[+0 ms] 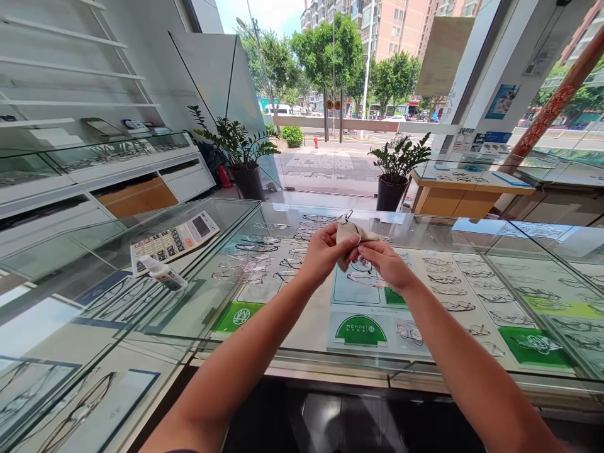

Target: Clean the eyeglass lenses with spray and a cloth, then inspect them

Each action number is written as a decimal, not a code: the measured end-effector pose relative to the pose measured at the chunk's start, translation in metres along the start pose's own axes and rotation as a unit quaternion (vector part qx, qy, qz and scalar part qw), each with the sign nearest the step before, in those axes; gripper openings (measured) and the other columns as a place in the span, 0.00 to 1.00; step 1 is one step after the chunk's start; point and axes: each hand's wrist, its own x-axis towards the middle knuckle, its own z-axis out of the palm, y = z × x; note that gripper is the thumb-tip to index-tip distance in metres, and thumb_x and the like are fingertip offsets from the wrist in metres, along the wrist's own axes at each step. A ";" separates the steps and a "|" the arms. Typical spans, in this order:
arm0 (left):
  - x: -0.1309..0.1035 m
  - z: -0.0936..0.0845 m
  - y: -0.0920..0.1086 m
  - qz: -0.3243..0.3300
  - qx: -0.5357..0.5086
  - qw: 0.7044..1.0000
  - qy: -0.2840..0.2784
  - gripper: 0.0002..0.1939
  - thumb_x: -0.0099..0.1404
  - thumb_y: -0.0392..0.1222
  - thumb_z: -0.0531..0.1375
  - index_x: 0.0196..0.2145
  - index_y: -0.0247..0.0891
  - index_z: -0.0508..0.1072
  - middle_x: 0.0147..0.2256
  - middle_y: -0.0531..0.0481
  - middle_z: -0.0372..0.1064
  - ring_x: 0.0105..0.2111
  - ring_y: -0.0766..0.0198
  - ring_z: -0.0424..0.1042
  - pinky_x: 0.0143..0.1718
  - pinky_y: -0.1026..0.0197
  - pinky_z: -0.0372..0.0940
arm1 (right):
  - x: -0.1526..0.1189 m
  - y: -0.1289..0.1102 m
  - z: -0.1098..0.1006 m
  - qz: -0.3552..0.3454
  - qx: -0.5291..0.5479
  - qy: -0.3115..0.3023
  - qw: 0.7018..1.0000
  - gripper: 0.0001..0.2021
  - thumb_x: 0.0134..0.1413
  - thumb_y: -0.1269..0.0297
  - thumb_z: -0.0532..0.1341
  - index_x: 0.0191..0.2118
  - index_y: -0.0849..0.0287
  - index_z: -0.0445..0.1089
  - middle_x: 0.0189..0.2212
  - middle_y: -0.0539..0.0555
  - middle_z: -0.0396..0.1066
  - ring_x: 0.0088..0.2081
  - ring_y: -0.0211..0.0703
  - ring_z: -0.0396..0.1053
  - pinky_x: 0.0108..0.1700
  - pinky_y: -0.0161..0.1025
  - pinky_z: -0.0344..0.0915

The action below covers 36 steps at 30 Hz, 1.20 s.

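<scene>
My left hand (324, 250) and my right hand (385, 262) meet above the glass display counter (264, 340), both pinching a beige cloth (350, 231). A thin dark piece, seemingly part of a pair of glasses (348, 216), sticks up out of the cloth; the remainder is wrapped and hidden. Under the glass, below my hands, lie rows of eyeglass frames (257, 245) on white trays with green signs (361, 330).
A calculator (174, 241) and a small white spray bottle (163, 272) lie on the counter at left. Two potted plants (245, 157) stand by the shop window. More glass cases line the left wall and the right side.
</scene>
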 end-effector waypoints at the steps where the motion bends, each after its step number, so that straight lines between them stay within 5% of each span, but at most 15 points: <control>1: -0.001 0.001 0.000 0.004 0.004 1.000 0.006 0.24 0.58 0.55 0.79 0.34 0.37 0.72 0.20 0.54 0.72 0.18 0.67 0.67 0.22 0.64 0.61 | 0.000 -0.001 0.000 -0.002 -0.013 -0.008 1.000 0.21 0.68 0.43 0.65 0.38 0.55 0.84 0.38 0.56 0.78 0.43 0.49 0.70 0.49 0.46 0.66; 10: 0.001 -0.003 -0.002 0.030 0.018 0.999 -0.011 0.24 0.70 0.63 0.68 0.33 0.38 0.72 0.19 0.54 0.70 0.16 0.68 0.64 0.19 0.63 0.58 | -0.003 -0.012 0.003 -0.011 -0.029 -0.036 0.999 0.20 0.69 0.44 0.65 0.38 0.55 0.85 0.39 0.56 0.80 0.45 0.51 0.73 0.57 0.50 0.67; 15: 0.007 -0.017 0.004 0.017 0.033 0.998 -0.044 0.27 0.67 0.64 0.71 0.32 0.36 0.74 0.25 0.50 0.72 0.24 0.67 0.69 0.28 0.63 0.64 | -0.003 -0.012 -0.003 -0.009 -0.005 0.013 1.000 0.16 0.66 0.50 0.66 0.36 0.55 0.85 0.38 0.56 0.82 0.47 0.52 0.76 0.59 0.49 0.66; 21: 0.002 -0.013 0.008 -0.017 0.022 0.995 -0.099 0.22 0.64 0.55 0.75 0.41 0.38 0.73 0.25 0.54 0.71 0.19 0.70 0.62 0.22 0.64 0.54 | -0.002 -0.006 -0.005 0.001 0.019 0.016 1.000 0.16 0.65 0.51 0.66 0.36 0.56 0.86 0.36 0.57 0.81 0.45 0.51 0.74 0.59 0.48 0.65; 25: 0.000 -0.004 0.003 0.003 0.017 0.998 -0.068 0.24 0.63 0.58 0.75 0.35 0.40 0.68 0.22 0.53 0.72 0.21 0.66 0.70 0.25 0.63 0.62 | -0.002 -0.002 0.000 -0.002 -0.005 -0.007 1.000 0.16 0.65 0.50 0.67 0.36 0.56 0.86 0.36 0.56 0.80 0.43 0.50 0.72 0.56 0.48 0.66; 31: 0.004 -0.012 0.001 0.032 0.069 0.997 -0.003 0.29 0.65 0.68 0.70 0.30 0.37 0.72 0.22 0.53 0.68 0.21 0.68 0.64 0.24 0.64 0.57 | -0.002 -0.004 0.002 0.008 0.001 0.000 1.000 0.16 0.64 0.49 0.68 0.35 0.55 0.86 0.37 0.56 0.81 0.44 0.51 0.73 0.55 0.49 0.66; 36: 0.007 -0.026 0.013 -0.017 0.075 0.991 -0.112 0.27 0.66 0.65 0.71 0.35 0.35 0.76 0.29 0.50 0.71 0.27 0.67 0.67 0.29 0.64 0.61 | -0.002 -0.005 -0.007 0.023 0.004 0.019 1.000 0.16 0.64 0.53 0.65 0.32 0.57 0.85 0.34 0.57 0.81 0.42 0.51 0.74 0.54 0.47 0.66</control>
